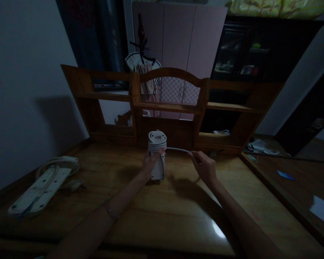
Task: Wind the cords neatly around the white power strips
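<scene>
So, tabletop (162, 216): white power strip (158, 168) roughly upright over its middle; can't tell if the lower end touches. Step looks like cord winding: keep the strip steady, hold light even tension, lay each turn snug beside the last, don't cross. Left hand (149, 161) clamped round the strip just below the turns (157, 145). Right hand (206, 165) well apart, fingers closed in a pinch on the cord (178, 149), pulled out nearly straight.

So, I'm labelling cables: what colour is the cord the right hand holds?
White cord; see the head view.
</scene>
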Demonstrator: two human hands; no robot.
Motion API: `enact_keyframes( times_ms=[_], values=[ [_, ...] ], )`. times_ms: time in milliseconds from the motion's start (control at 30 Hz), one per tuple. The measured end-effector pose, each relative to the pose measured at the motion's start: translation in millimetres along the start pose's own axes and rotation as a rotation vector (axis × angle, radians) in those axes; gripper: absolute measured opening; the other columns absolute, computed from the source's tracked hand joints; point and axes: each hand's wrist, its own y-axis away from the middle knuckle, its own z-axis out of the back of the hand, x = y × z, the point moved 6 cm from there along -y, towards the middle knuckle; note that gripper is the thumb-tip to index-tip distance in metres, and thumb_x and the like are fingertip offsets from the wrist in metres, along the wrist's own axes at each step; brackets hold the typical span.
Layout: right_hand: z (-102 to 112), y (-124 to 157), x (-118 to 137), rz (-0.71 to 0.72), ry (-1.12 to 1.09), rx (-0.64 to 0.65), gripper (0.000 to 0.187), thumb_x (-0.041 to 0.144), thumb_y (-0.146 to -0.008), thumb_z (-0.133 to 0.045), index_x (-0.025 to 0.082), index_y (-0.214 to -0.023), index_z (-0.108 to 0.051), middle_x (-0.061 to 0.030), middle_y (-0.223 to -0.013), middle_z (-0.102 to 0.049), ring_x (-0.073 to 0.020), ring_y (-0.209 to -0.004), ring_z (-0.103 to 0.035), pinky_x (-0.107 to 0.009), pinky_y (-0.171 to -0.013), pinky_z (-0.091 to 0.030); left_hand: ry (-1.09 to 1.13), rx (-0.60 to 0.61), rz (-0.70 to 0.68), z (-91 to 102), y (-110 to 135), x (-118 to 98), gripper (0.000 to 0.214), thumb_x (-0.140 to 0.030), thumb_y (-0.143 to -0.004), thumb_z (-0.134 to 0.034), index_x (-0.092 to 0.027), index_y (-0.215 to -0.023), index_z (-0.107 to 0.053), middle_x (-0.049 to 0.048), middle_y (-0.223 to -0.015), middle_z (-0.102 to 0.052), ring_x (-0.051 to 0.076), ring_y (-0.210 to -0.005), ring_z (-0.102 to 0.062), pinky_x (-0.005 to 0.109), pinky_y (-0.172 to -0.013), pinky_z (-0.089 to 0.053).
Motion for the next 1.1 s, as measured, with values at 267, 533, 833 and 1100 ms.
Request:
enact_keyframes(
  times_ms=[267, 533, 833, 1100],
  values=[
    [5.0, -4.6, 15.8, 0.18, 0.447, 0.091, 0.025, 0.033, -0.094, -0.047, 0.017, -0.086, -0.063, -0.0054, -0.077, -0.062, -0.0157, -0.073, -0.054, -0.027, -0.066, -0.031, 0.126, 0.112, 0.264, -2.1, -4.0, 24.4, 0.043, -0.051, -0.069, -0.069, -0.013, -0.088, -0.063, 0.0046, -0.076, -0.069, 0.013, -0.057, -0.064, 0.023, -0.053, -0.05],
    [-26.2, 8.9, 54.7, 0.263, 0.465, 0.324, 0.028, 0.012, -0.089, -0.05, 0.021, -0.116, -0.053, -0.0064, -0.094, -0.06, -0.0187, -0.086, -0.052, -0.029, -0.069, -0.036, 0.212, 0.328, 0.463, -28.7, 18.5, 35.5, 0.04, -0.052, -0.078, -0.06, -0.013, -0.089, -0.063, 0.005, -0.075, -0.066, 0.012, -0.056, -0.062, 0.024, -0.055, -0.051],
    [-17.0, 7.9, 46.4, 0.293, 0.431, 0.324, 0.019, 0.011, -0.089, -0.051, 0.022, -0.103, -0.058, -0.0018, -0.084, -0.059, -0.015, -0.076, -0.052, -0.027, -0.063, -0.032, 0.136, 0.375, 0.439, -36.7, 25.5, 33.2, 0.043, -0.053, -0.076, -0.064, -0.013, -0.093, -0.063, 0.0074, -0.077, -0.068, 0.015, -0.058, -0.064, 0.026, -0.055, -0.053],
    [-9.9, 4.1, 49.2, 0.24, 0.417, 0.288, 0.019, 0.013, -0.09, -0.049, 0.023, -0.102, -0.06, -0.0011, -0.08, -0.059, -0.0134, -0.072, -0.052, -0.027, -0.061, -0.029, 0.161, 0.454, 0.323, -40.3, 27.5, 25.0, 0.039, -0.048, -0.078, -0.064, -0.013, -0.095, -0.062, 0.0081, -0.083, -0.067, 0.017, -0.065, -0.065, 0.03, -0.062, -0.055]
  ],
)
